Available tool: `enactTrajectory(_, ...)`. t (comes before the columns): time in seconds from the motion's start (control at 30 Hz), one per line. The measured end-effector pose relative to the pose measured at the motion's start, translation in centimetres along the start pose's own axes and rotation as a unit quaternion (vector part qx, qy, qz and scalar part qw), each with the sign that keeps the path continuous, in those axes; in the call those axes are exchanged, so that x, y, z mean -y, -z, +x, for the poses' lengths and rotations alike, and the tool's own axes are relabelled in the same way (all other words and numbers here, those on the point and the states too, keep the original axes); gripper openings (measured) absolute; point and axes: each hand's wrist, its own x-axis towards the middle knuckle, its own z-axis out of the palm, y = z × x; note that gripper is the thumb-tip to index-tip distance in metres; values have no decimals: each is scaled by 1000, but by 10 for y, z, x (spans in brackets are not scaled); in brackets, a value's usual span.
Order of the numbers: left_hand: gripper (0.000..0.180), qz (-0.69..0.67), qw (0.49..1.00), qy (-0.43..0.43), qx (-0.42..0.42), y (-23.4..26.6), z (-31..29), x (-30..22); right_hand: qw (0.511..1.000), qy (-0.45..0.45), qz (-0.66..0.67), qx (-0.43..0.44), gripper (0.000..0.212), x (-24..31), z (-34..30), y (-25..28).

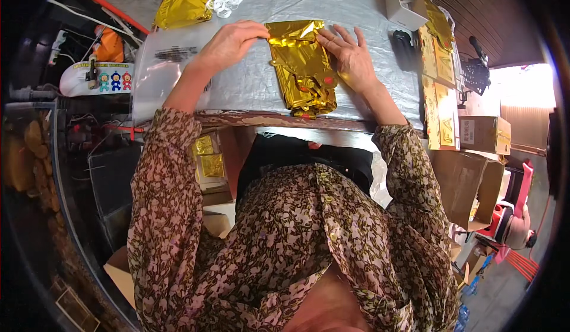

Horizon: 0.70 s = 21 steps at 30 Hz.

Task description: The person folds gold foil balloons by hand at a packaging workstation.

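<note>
A flat, folded gold foil balloon (pixel 304 65) lies lengthwise on the silvery sheet covering the table, close to the front edge. Some small red spots show near its lower part. At its upper left corner, the fingertips of my left hand (pixel 230 46) are pinched on the foil edge. My right hand (pixel 354 62) rests at the upper right side with its fingers spread, the index fingertip touching the foil. Beneath my left forearm lie clear plastic bags (pixel 169 74) with dark print.
A bunch of white rings or ties (pixel 225 3) sits at the back left beside a stack of gold foil (pixel 185 1). Back right are a small white box (pixel 406 7) and a black object (pixel 404 50). Gold packets (pixel 438 112) line the right edge; cardboard boxes (pixel 469 186) stand beyond.
</note>
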Motion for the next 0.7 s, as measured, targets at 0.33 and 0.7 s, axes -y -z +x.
enactTrajectory(0.33, 39, -30, 994, 88, -65, -4, -28, -78, 996, -6, 92, 6, 63, -10, 7, 4)
enactTrajectory(0.7, 72, -37, 980, 184, -68, -44, -48, -168, 944, 98, 313, 30, 57, -52, 78, -6)
